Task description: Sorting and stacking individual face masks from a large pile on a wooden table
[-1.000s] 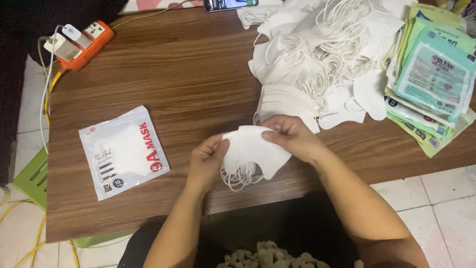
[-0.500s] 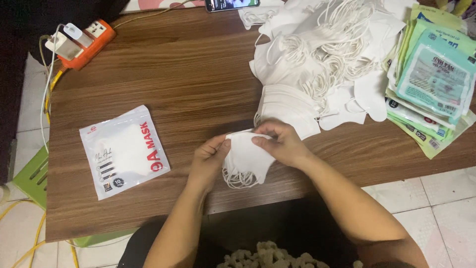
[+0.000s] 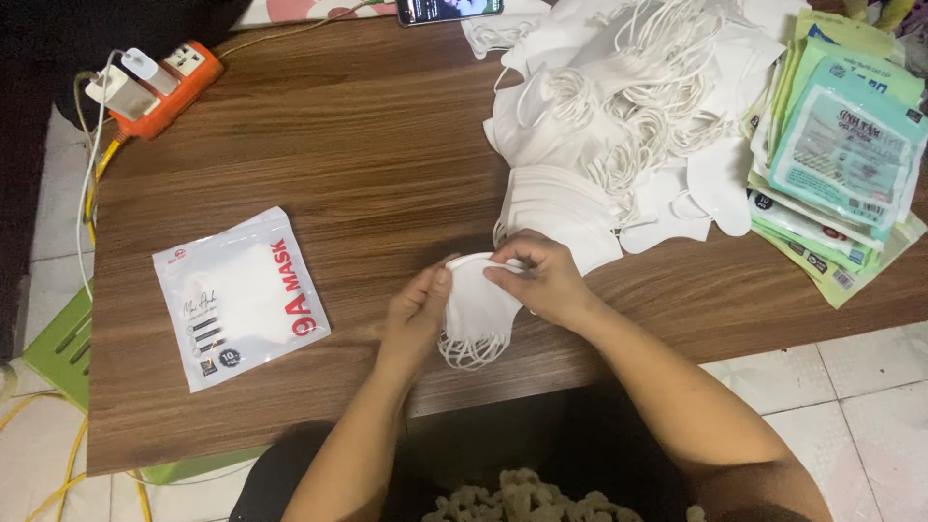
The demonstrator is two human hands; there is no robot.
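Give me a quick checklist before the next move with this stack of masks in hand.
1. Both hands on the stack: ok. The left hand and right hand pinch the masks at their top edge.
2. Edges aligned: cannot tell, the fingers cover the top edge.
3. Ear loops free: ok. They hang loose below the stack, over the table edge.
4. Pouch within reach: ok. The white pouch lies flat to the left, apart from the hands.
5. Pouch open: cannot tell.
6. Mask pile clear of the hands: not ok. The pile reaches right up to the right hand.
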